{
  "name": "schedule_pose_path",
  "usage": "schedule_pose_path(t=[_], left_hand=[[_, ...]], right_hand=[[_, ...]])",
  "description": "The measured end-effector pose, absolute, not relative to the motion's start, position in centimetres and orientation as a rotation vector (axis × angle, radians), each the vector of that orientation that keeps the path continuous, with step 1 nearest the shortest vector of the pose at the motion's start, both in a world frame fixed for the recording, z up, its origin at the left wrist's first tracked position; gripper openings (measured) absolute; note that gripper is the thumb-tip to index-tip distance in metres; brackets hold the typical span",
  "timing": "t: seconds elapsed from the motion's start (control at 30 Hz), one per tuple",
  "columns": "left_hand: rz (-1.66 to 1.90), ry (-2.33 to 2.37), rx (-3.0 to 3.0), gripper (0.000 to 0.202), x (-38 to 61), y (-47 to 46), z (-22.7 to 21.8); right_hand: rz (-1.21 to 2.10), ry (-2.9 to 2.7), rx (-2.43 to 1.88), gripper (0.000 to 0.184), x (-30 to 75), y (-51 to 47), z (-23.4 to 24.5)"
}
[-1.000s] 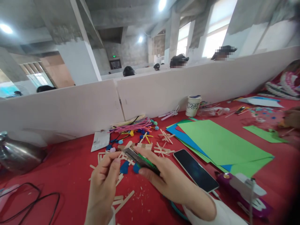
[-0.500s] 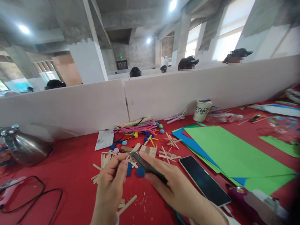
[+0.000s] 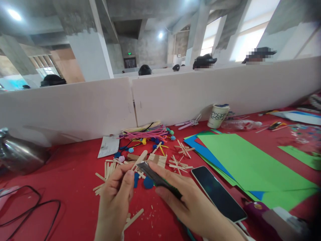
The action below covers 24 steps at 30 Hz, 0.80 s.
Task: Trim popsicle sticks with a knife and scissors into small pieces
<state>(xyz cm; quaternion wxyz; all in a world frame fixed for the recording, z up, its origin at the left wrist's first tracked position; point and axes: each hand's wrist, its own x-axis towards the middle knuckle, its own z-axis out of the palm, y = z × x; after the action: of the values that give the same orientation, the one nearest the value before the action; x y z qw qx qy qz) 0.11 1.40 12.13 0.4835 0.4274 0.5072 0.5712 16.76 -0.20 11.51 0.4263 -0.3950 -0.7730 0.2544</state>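
My left hand [image 3: 116, 194] pinches a wooden craft stick [image 3: 139, 160] that points up and to the right. In my right hand [image 3: 185, 197] is a dark utility knife [image 3: 156, 179], its tip close to the stick; whether they touch I cannot tell. Behind my hands lie loose craft sticks [image 3: 109, 169], a row of sticks side by side [image 3: 157, 160] and two star-like stick shapes [image 3: 184, 149]. A round blue piece [image 3: 148, 182] sits just beyond the knife. Small wood shavings [image 3: 151, 211] are scattered on the red table in front of me.
On the right lie a phone [image 3: 218, 193], green sheets [image 3: 250, 160] and a purple tool [image 3: 265, 217]. Pink pipe cleaners [image 3: 145, 134], a paper cup [image 3: 218, 116] and a plastic bottle [image 3: 242, 125] stand or lie along the white partition [image 3: 175, 97]. A metal jug [image 3: 22, 154] and black cable [image 3: 37, 209] are left.
More of the craft stick shows above my left fingers. Both hands sit slightly further left in the picture, and the view has shifted a little.
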Motion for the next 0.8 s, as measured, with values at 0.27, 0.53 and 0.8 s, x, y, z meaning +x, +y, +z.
schedule_pose_path(t=[0.27,0.53,0.8], left_hand=[[1.363,1.206,0.982,0.023,-0.1,1.2,12.5],[1.203,1.249,1.221,0.023,-0.9,0.9,13.5],[1.187,1.246,1.176,0.023,-0.6,0.4,13.7]], right_hand=[[0.605,-1.964,-0.978,0.055,16.9,-0.5,11.9],[0.605,-2.039,-1.022,0.056,18.0,-1.0,12.3],[0.552,-2.131,-1.035,0.049,18.7,-1.1,13.0]])
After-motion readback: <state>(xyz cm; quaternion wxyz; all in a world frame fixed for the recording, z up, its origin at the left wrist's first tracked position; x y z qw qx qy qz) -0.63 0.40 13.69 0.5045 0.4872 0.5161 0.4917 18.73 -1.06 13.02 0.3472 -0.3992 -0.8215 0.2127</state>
